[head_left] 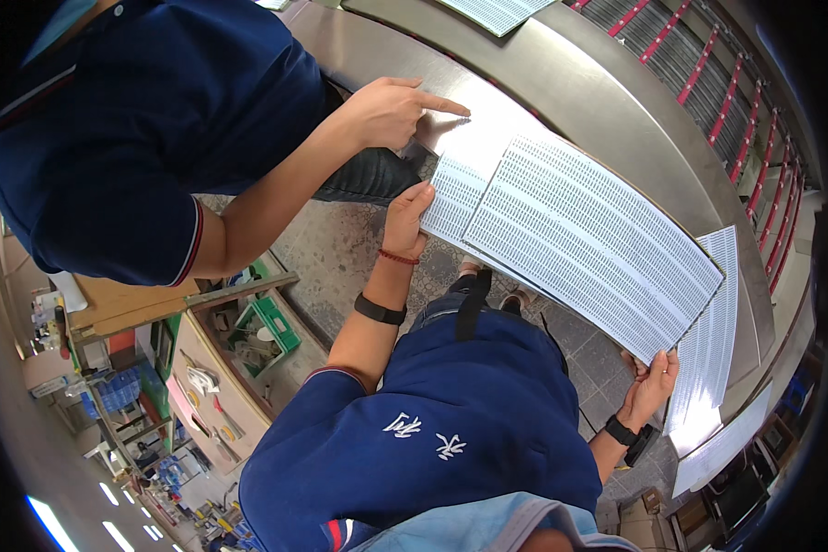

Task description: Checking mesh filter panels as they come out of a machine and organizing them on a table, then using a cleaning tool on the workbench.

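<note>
A large, thin white sheet (pixel 598 239) covered in rows of small dark marks lies over a similar sheet (pixel 452 191) that shows at its left. My left hand (pixel 406 221) is closed on the left edge of the under sheet, thumb on top. At the near right corner, my right hand (pixel 651 382) grips the sheets, its fingers partly hidden beneath. The sheets lie partly over a shiny metal table and reach out toward my body. Above the left end, a co-worker's hand (pixel 391 115) points with its index finger and holds nothing.
The metal table (pixel 607 97) curves along the far side, with another marked sheet (pixel 496 11) on it. More sheets (pixel 708 331) lie at its right end. Red-barred rollers (pixel 699 69) stand beyond. The co-worker stands close at left, near a workbench (pixel 211 396) with tools.
</note>
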Demonstrator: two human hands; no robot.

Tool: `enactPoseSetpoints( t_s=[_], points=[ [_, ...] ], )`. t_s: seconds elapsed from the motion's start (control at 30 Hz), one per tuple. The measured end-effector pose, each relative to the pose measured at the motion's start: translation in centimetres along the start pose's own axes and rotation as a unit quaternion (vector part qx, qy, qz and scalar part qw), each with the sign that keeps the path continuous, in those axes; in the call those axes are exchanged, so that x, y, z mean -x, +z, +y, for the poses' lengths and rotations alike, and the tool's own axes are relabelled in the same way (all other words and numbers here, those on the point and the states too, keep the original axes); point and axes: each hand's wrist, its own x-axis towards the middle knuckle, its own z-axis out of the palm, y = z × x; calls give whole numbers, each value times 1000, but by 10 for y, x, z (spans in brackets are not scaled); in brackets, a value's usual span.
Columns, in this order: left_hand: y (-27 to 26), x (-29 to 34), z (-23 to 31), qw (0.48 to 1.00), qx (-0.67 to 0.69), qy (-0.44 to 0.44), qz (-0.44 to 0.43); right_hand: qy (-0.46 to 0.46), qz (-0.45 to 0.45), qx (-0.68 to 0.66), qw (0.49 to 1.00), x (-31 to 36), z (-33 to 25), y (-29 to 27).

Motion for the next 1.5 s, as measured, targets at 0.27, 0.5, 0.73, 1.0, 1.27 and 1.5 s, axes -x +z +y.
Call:
enactPoseSetpoints(
  t_s=[0.27, 0.5, 0.73, 1.0, 1.27, 1.5],
  points=[
    [-3, 0, 1, 1000, -16, 0, -25, 2, 10, 10, 1000, 1, -3, 4],
    [-3, 0, 1, 1000, -5, -3, -26, 0, 13, 12, 1000, 2, -5, 7],
    [-1, 2, 3, 1000, -15, -3, -15, 1, -1, 9, 1000, 1, -2, 3],
    [-5, -1, -1, 1000, -10, 0, -16, 0, 5, 13, 1000, 1, -2, 3],
    [-2, 0, 0, 1000, -6, 0, -19, 1, 12, 12, 1000, 2, -4, 5],
    [3, 2, 2, 1000, 0, -2, 7, -6, 9, 6, 1000, 2, -3, 7]
  ],
)
